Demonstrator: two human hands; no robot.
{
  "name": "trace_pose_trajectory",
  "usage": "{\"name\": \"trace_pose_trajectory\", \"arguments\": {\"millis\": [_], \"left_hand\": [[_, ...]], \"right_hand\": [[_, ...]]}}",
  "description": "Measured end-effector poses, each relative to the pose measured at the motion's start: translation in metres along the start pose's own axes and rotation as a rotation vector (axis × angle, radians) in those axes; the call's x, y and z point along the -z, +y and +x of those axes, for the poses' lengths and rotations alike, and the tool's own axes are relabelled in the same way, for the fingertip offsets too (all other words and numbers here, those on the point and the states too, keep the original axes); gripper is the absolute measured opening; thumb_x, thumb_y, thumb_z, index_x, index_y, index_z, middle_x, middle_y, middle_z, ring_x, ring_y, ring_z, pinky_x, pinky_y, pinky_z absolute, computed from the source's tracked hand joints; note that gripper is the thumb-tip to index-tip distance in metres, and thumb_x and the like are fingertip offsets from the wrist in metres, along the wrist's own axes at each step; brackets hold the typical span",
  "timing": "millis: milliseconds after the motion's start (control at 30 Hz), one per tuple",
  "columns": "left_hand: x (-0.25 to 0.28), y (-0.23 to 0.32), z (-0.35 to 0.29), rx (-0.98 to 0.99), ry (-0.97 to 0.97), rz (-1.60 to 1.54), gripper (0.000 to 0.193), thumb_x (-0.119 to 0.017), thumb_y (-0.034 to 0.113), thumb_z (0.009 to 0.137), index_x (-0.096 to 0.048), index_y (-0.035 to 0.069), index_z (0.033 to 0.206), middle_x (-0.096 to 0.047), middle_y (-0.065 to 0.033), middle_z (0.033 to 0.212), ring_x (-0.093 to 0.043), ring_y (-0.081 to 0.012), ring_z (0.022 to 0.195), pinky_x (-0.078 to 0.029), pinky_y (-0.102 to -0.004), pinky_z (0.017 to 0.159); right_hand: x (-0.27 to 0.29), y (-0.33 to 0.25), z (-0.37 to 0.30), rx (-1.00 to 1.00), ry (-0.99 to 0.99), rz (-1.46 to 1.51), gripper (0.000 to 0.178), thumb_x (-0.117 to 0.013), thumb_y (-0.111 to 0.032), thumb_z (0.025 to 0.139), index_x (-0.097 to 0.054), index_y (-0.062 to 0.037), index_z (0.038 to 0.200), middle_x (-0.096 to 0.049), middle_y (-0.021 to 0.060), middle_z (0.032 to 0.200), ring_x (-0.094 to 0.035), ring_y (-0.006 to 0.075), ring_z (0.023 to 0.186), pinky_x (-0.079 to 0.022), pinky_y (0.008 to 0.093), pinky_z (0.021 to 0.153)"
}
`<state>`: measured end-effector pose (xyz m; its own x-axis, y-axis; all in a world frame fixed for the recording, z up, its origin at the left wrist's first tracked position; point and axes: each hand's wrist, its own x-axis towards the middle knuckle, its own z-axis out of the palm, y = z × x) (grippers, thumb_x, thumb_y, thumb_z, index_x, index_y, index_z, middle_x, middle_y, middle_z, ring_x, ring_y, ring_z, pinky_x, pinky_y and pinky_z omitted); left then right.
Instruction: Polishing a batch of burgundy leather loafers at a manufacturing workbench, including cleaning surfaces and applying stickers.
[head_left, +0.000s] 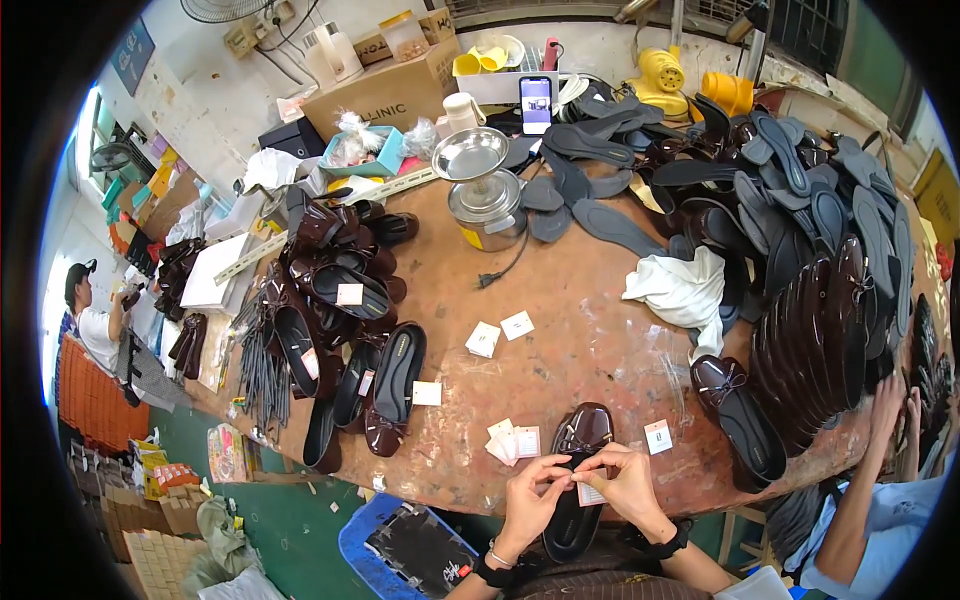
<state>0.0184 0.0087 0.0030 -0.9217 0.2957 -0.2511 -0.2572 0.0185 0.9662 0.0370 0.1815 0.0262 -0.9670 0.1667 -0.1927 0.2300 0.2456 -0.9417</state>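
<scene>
A dark brown patent loafer with a bow [583, 428] lies at the table's near edge, toe pointing away from me. Over its opening, my left hand [535, 495] and my right hand [622, 487] meet with their fingertips pinched together. A small white-and-pink tag [591, 494] hangs under my right fingers, seemingly gripped at its upper end. Whatever my left fingertips pinch is too small to make out. Just left of the loafer rests a fanned stack of tags [513, 443]; a single tag [658, 437] is to its right.
Tagged loafers [395, 385] are heaped at left beside grey cords [265, 365]. At right stand a single loafer [738, 420], a row of loafers [810, 350], a white cloth [682, 290] and piled insoles [790, 180]. A metal stand [487, 205] occupies the back. Another person's hand [887, 405] is at far right.
</scene>
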Motion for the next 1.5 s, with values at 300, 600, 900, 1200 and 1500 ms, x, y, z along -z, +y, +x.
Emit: {"name": "trace_pose_trajectory", "arguments": {"millis": [300,600,900,1200,1500], "left_hand": [[-0.007,0.007,0.0,0.057,0.074,-0.097,0.025,-0.064,-0.01,0.093,-0.058,-0.006,0.117,-0.072,-0.0107,0.099,-0.07,-0.0138,0.091,-0.059,-0.0278,0.083],[0.004,0.024,-0.014,-0.067,0.038,0.913,0.036,-0.077,0.028,0.087,-0.06,0.001,0.104,-0.067,-0.0199,0.082,-0.068,-0.0357,0.074,-0.052,-0.0449,0.063],[0.033,0.046,-0.006,-0.111,0.043,0.656,0.025,-0.063,0.018,0.095,-0.051,-0.001,0.084,-0.052,-0.0213,0.068,-0.052,-0.0348,0.059,-0.041,-0.0419,0.056],[0.285,0.192,0.093,-0.631,0.676,0.462,0.026,-0.063,0.02,0.103,-0.057,0.002,0.086,-0.055,0.0042,0.083,-0.048,-0.0046,0.077,-0.041,-0.0248,0.064],[0.437,0.182,0.173,0.153,0.85,0.419,0.043,-0.062,0.034,0.096,-0.063,0.002,0.125,-0.067,-0.0061,0.09,-0.069,-0.0178,0.07,-0.053,-0.0266,0.044]], "right_hand": [[-0.001,-0.009,-0.002,-0.018,-0.002,-0.085,0.014,-0.086,-0.008,0.076,-0.081,-0.005,0.09,-0.068,0.0041,0.076,-0.057,0.0084,0.064,-0.042,0.0243,0.057],[0.038,-0.01,0.022,0.113,0.201,-0.166,0.013,-0.074,-0.007,0.087,-0.078,-0.0049,0.098,-0.073,0.0139,0.085,-0.066,0.0212,0.068,-0.05,0.0315,0.062],[0.064,0.03,0.099,0.053,0.322,-0.868,0.025,-0.071,-0.012,0.087,-0.06,0.0025,0.104,-0.065,0.0263,0.103,-0.07,0.0448,0.084,-0.057,0.0519,0.072],[0.061,0.059,0.12,0.006,0.338,-0.819,0.024,-0.069,-0.012,0.088,-0.06,0.0027,0.105,-0.062,0.0285,0.11,-0.068,0.0479,0.086,-0.056,0.0543,0.073],[0.064,0.058,0.119,0.067,0.363,-0.777,0.014,-0.064,-0.007,0.09,-0.065,0.0009,0.102,-0.068,0.029,0.095,-0.069,0.0464,0.08,-0.054,0.0538,0.07]]}}
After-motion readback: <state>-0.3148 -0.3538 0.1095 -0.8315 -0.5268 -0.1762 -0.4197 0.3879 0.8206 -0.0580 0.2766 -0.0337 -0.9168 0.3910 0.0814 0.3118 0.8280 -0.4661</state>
